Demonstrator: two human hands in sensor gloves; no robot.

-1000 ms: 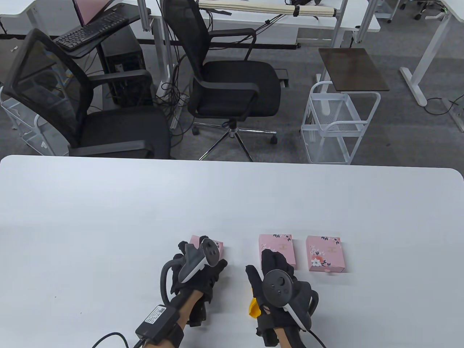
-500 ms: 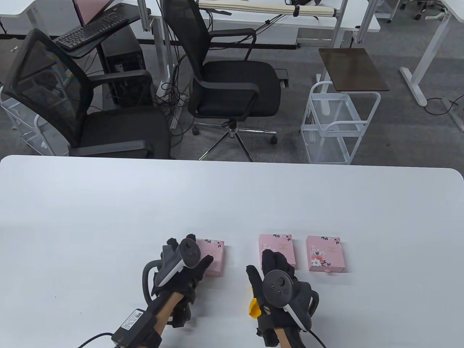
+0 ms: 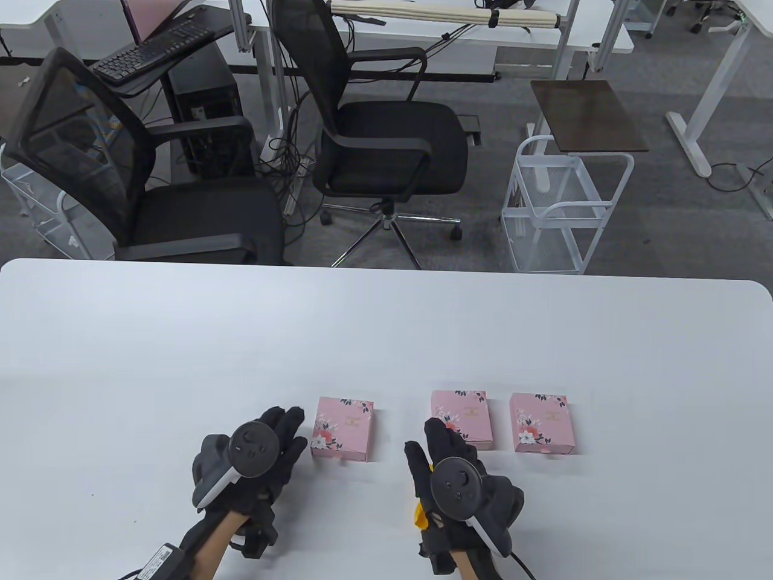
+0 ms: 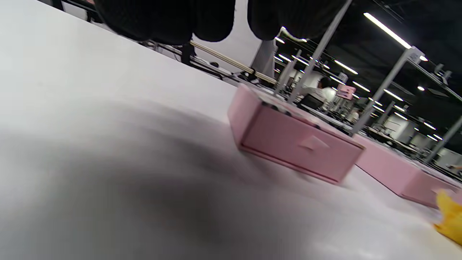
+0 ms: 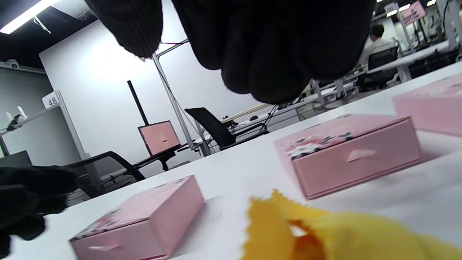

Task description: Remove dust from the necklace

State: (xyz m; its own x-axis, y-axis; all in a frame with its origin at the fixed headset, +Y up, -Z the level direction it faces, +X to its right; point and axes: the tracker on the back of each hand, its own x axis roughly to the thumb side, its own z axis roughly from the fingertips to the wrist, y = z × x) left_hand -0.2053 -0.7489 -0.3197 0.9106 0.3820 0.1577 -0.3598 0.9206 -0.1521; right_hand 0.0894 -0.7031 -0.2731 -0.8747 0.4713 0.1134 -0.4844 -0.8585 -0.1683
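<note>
Boxes closed; left hand beside.

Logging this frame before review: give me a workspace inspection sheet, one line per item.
Surface: white table, no marks seen.
Job's things: three closed pink floral drawer boxes, left, middle, right; no necklace visible.
Clutter: crumpled yellow cloth under the right hand.
Hands: left hand open, flat beside the left box, apart from it; right hand over the cloth, grip unclear.
Cables: black wrist cable on left.
Surroundings: black mesh office chairs, white wire cart.
</note>
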